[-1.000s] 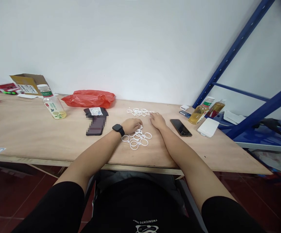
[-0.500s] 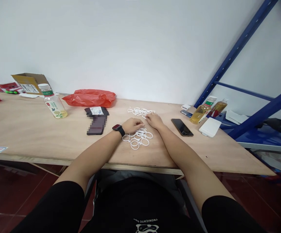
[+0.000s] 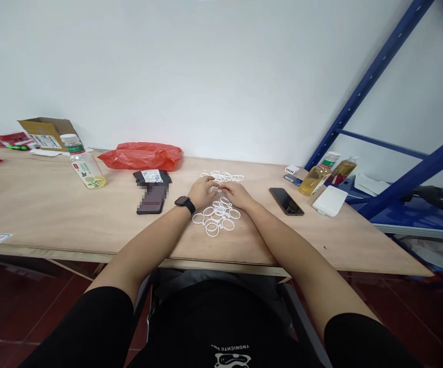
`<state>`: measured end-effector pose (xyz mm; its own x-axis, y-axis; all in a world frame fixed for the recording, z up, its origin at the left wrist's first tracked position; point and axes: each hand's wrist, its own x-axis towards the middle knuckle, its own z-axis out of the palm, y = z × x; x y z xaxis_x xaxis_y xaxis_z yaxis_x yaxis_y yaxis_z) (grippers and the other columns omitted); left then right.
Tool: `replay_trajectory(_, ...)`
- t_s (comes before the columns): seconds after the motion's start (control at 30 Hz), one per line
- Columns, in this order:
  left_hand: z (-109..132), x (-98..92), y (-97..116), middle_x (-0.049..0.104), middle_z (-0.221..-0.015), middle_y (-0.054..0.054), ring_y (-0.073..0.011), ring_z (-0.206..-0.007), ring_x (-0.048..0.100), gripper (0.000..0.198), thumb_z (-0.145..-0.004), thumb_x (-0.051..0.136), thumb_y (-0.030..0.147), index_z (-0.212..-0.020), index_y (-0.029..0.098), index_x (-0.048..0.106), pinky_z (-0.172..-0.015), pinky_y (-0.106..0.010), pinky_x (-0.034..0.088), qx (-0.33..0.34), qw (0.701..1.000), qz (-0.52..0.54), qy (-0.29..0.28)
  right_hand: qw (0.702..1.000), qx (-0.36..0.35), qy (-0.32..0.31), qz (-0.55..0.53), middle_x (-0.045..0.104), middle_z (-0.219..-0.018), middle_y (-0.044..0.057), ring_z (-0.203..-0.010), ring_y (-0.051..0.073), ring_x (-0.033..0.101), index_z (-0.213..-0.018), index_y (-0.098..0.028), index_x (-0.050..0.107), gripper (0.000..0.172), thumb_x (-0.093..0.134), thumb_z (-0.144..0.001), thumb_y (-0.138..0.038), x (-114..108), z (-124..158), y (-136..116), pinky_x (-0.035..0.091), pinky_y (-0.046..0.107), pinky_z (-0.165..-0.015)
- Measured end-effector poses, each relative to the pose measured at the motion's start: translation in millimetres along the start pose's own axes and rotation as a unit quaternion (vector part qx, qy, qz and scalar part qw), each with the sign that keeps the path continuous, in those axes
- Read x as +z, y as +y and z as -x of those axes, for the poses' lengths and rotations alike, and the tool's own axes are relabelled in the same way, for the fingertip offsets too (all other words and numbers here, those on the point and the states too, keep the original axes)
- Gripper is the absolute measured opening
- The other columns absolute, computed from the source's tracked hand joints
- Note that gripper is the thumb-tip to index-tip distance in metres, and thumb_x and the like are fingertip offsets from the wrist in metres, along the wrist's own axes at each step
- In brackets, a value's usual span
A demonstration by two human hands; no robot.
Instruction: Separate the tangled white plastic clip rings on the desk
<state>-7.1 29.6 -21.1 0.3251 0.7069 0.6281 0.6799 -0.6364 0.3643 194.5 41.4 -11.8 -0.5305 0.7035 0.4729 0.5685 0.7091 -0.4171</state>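
Apparently, left hand (image 3: 202,192) and right hand (image 3: 238,194) nearly meet, fingers' (image 3: 227,187) hold indiscernible; just bodyward, overlapping white rings (image 3: 218,211) might snag.

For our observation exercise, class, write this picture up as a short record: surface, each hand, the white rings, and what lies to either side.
Surface: wooden table
Left hand: left hand, dark watch on wrist, fingertips close to the other hand's
Right hand: right hand, fingertips by a small white piece; grip unclear
Near rings: loose white group on the wearer's side of the hands
Far rings: second white group toward the wall
Left side: red plastic bag, labelled bottle
Right side: phone, white case
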Motion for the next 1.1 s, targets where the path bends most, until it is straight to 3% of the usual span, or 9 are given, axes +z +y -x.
replay_trajectory(0.23,0,-1.8,4,0.067,-0.122,-0.009,-0.0228,-0.117,0.059,0.031,-0.081,0.064,0.023,-0.112,0.019,0.068,-0.106,-0.039,0.046,-0.012,0.999,0.032,-0.024,0.999,0.012,0.018,-0.026,0.075,-0.104,0.002,-0.097,0.018,0.067,-0.101,-0.026,0.075,0.025,0.055,-0.089,-0.016,-2,-1,-14,0.049,0.034,-0.093)
replay_trajectory(0.57,0,-6.7,10,0.074,-0.1,-0.004,-0.0174,-0.085,0.067,0.027,-0.085,0.061,0.029,-0.108,0.019,0.071,-0.082,-0.029,0.053,-0.094,0.99,0.105,-0.029,0.985,0.071,0.09,-0.129,0.076,-0.092,0.002,-0.076,0.015,0.067,-0.102,-0.022,0.075,0.024,0.06,-0.084,-0.02,4,0,-14,0.053,0.028,-0.072)
replay_trajectory(1.1,2,-5.9,11,0.075,-0.099,-0.004,-0.0178,-0.084,0.068,0.028,-0.087,0.06,0.034,-0.107,0.02,0.072,-0.081,-0.029,0.053,-0.092,0.99,0.106,-0.033,0.998,0.03,0.056,-0.02,0.075,-0.092,0.003,-0.086,0.018,0.067,-0.099,-0.024,0.074,0.018,0.06,-0.089,-0.025,-2,0,-14,0.05,0.03,-0.08)
